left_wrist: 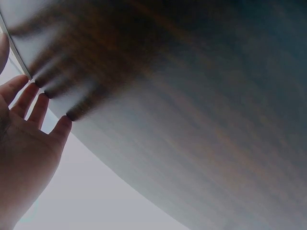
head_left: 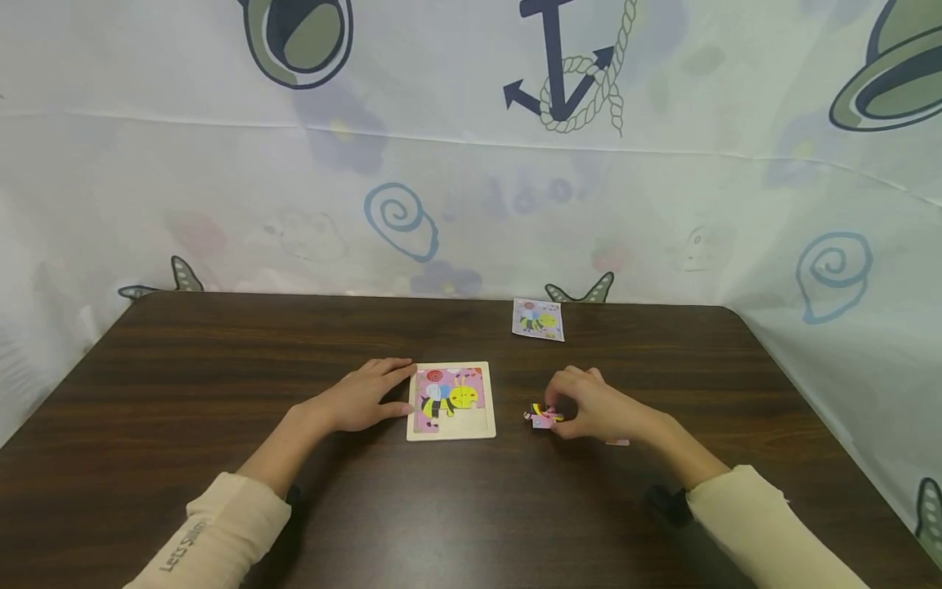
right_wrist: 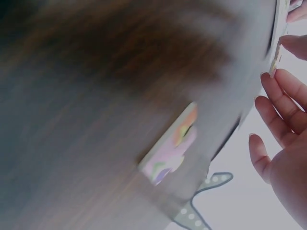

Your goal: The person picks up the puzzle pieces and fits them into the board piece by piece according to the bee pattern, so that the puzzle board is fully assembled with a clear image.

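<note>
A square wooden puzzle tray (head_left: 468, 423) with a bee picture lies on the table, its lower right part showing bare wood. My left hand (head_left: 361, 398) rests at the tray's left edge with fingers spread and fairly straight, as the left wrist view also shows. To the right of the tray, my right hand (head_left: 592, 405) pinches a pink and yellow puzzle piece (head_left: 542, 420) between thumb and fingers, just over the table. In the right wrist view this piece (right_wrist: 274, 64) appears nearly edge-on. Another loose puzzle piece (right_wrist: 170, 148) lies flat below the right wrist, mostly hidden in the head view.
A small picture card (head_left: 539, 319) with the same bee lies near the back edge of the dark wooden table (head_left: 294, 343). Behind the table hangs a pale printed cloth (head_left: 471, 204) with an anchor and shells.
</note>
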A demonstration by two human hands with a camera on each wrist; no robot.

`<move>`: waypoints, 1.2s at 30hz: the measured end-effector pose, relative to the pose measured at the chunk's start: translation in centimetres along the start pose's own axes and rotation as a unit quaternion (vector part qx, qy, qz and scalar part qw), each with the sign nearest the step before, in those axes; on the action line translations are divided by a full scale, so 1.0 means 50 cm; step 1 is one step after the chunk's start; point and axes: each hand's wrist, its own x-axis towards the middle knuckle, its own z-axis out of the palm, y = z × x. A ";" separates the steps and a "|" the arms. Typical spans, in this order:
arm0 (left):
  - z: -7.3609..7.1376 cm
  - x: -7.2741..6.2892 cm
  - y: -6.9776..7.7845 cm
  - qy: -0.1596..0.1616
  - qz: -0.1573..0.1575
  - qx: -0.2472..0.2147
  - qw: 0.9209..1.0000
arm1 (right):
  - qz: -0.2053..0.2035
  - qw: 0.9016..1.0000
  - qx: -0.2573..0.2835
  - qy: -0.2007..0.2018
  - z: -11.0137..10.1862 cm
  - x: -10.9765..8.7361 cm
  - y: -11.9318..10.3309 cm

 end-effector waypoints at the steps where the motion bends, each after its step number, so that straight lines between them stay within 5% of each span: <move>1: 0.000 0.001 0.000 -0.001 0.000 0.000 1.000 | -0.002 1.000 0.000 0.000 0.000 0.004 -0.001; 36: -0.003 0.000 0.001 -0.006 -0.007 -0.002 1.000 | 0.005 0.998 0.006 -0.060 0.061 0.155 -0.100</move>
